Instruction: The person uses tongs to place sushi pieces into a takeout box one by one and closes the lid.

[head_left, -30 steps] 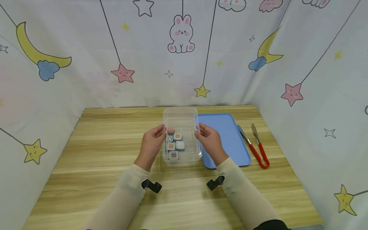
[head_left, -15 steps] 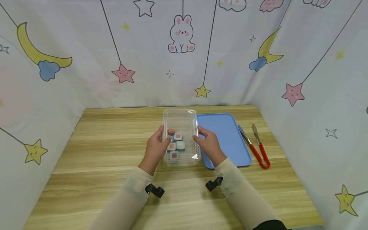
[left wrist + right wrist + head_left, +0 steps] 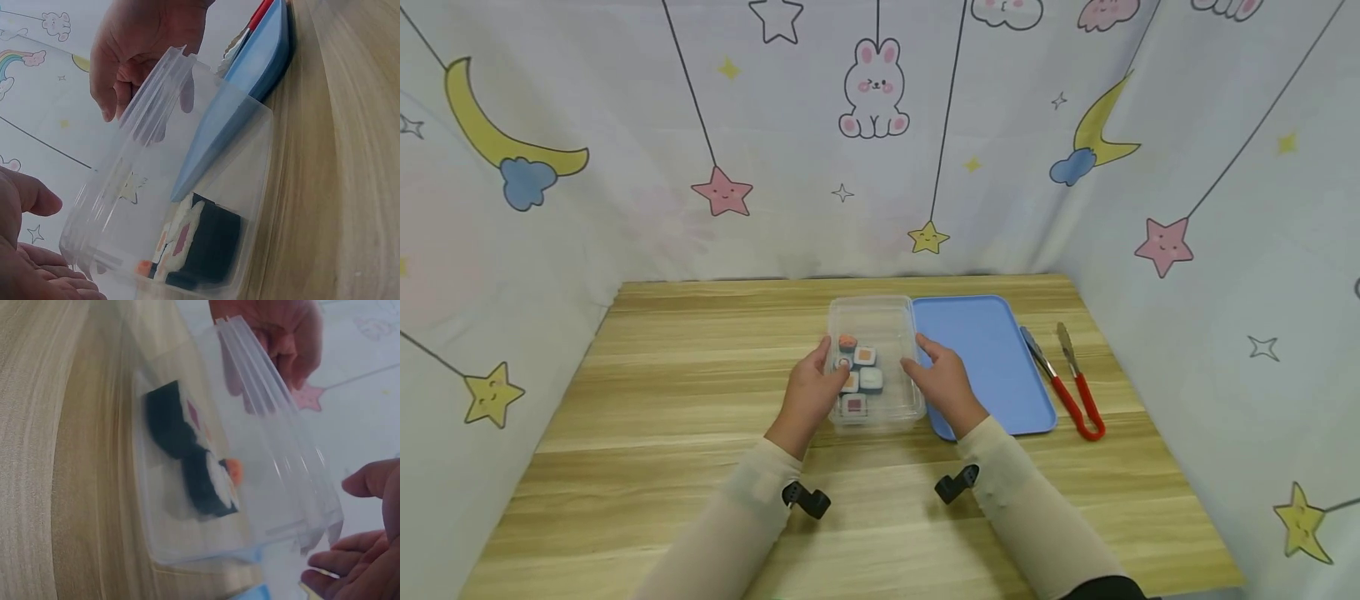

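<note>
A clear plastic food box [image 3: 887, 408] stands mid-table with its clear lid [image 3: 874, 312] lying over the top. Several toy sushi pieces [image 3: 871, 381] sit inside, mostly along the left; dark-wrapped rolls [image 3: 212, 244] show through the wall in the left wrist view. My left hand [image 3: 807, 392] is at the box's left side, its fingers near the rim and its thumb raised over the lid. On the other side, my right hand [image 3: 951, 387] has thumb and fingers spread; the right wrist view shows the thumb [image 3: 369, 481] apart from the lid.
A blue tray [image 3: 988, 358] lies right beside the box. To its right are tongs [image 3: 1078, 408] with red handles, spread in a V. A patterned cloth [image 3: 775, 242] hangs behind the wooden table [image 3: 685, 367] and along both sides.
The lid has come down and toward me onto the box. Both hands have moved slightly nearer to me, and their thumbs and fingers have loosened from the lid's edges.
</note>
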Demonstrator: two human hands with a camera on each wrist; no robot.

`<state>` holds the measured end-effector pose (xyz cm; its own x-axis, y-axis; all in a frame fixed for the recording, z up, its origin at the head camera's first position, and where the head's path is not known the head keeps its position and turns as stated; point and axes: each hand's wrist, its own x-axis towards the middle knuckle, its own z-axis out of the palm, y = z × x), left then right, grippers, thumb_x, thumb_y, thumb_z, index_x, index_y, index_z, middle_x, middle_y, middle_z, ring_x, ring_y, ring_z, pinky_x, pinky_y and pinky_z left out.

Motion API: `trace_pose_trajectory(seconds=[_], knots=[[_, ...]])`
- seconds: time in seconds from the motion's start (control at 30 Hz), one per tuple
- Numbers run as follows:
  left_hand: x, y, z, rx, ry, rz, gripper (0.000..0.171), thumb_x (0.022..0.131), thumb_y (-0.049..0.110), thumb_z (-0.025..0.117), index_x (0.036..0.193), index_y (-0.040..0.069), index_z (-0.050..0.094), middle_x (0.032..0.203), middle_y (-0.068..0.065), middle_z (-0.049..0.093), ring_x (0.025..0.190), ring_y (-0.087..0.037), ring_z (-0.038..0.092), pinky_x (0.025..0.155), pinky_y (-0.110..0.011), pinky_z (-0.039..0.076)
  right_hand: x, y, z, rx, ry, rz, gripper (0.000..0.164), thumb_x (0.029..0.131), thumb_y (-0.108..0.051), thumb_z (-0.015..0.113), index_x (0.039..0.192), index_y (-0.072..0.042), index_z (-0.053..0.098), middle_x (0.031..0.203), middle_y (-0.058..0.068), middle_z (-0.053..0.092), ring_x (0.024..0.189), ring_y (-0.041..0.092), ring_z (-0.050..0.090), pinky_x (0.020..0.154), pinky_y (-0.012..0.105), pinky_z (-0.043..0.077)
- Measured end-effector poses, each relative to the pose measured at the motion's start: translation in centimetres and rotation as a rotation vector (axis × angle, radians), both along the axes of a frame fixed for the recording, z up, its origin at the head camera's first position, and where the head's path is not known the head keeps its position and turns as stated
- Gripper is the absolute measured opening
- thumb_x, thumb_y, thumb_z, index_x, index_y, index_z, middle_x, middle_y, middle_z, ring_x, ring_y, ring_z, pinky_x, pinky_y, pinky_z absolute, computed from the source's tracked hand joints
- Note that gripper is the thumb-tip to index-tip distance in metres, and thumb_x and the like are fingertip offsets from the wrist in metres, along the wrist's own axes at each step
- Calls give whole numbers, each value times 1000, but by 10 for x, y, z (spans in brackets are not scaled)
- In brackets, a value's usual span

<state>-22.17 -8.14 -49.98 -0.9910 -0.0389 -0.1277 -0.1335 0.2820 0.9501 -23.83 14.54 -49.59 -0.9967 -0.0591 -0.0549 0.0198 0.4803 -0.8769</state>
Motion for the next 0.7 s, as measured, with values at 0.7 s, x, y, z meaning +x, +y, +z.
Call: trace_pose_trajectory(seconds=[0.7], knots=[[-4, -4, -8, -61, -20, -22, 70, 101, 25, 64, 163, 11, 33, 165, -6, 36, 148, -25, 39, 115, -47, 41, -3, -1, -9, 12, -12, -17, 64, 100, -28, 67, 157, -9, 45, 161, 17, 41, 149, 37, 36, 115, 55, 39]])
